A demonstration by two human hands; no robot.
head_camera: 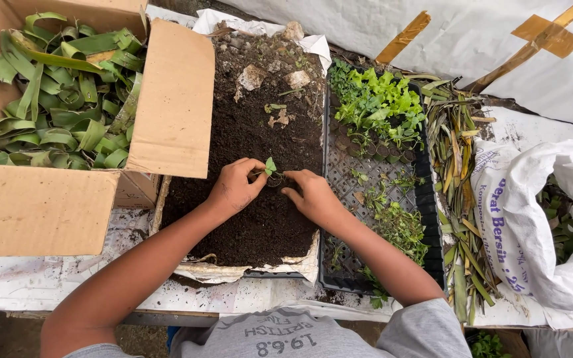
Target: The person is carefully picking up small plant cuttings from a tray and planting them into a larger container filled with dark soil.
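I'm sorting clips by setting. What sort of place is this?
Probably a plant nursery or garden potting bench: both hands, left hand and right hand, set a seedling into a soil pile, beside a black seedling tray and a cardboard box of rolled leaves.

Green seedling (270,165), dark brown soil (260,219)
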